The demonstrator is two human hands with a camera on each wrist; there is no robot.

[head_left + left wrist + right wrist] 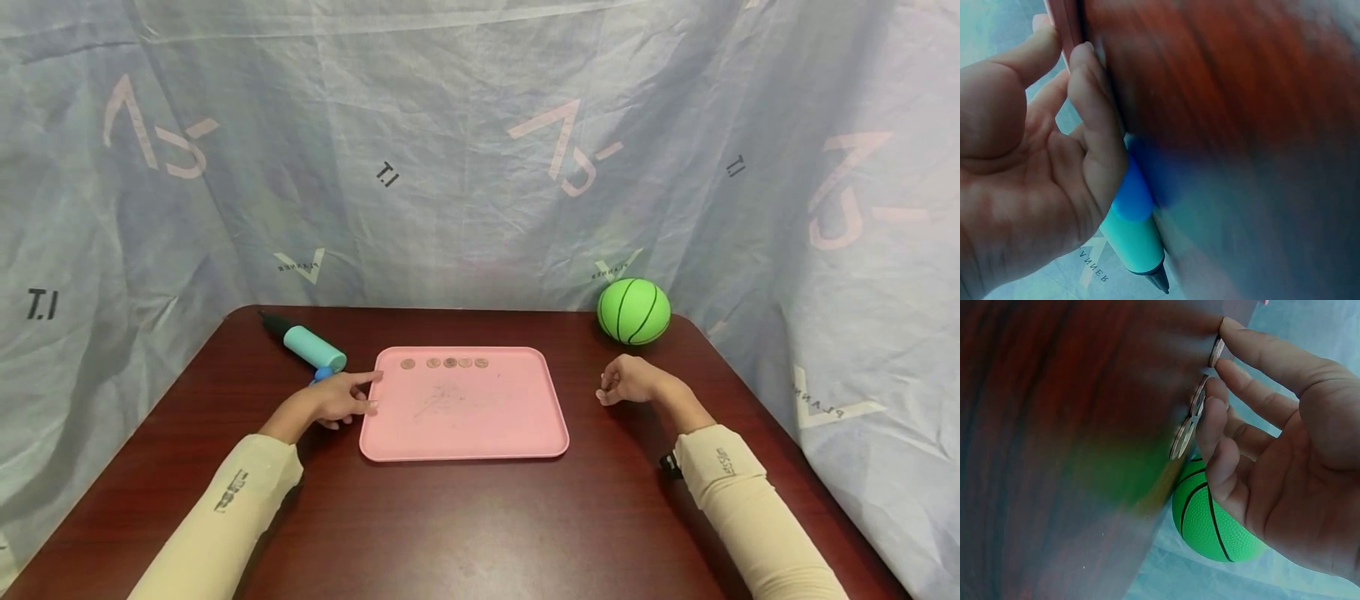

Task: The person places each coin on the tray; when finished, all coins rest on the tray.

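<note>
My left hand [337, 398] is at the left rim of a pink tray [465, 446], its index finger and thumb touching the edge. In the left wrist view the thumb lies over the pink rim, with another fingertip against its outer side. Several coins [450, 362] form a row near the tray's far edge, one set apart at the left. To the right of the tray, my right hand [630, 380] pinches a coin [1215, 351] by its edges between thumb and index finger, close over the table. More coins [1183, 439] lie beside its other fingers.
A teal cylinder with a black pointed end [315, 347] lies at the back left. Near it, a blue round object [322, 374] is partly hidden by my left hand. A green ball [633, 312] sits at the table's back right corner. Cloth [465, 233] hangs behind the table.
</note>
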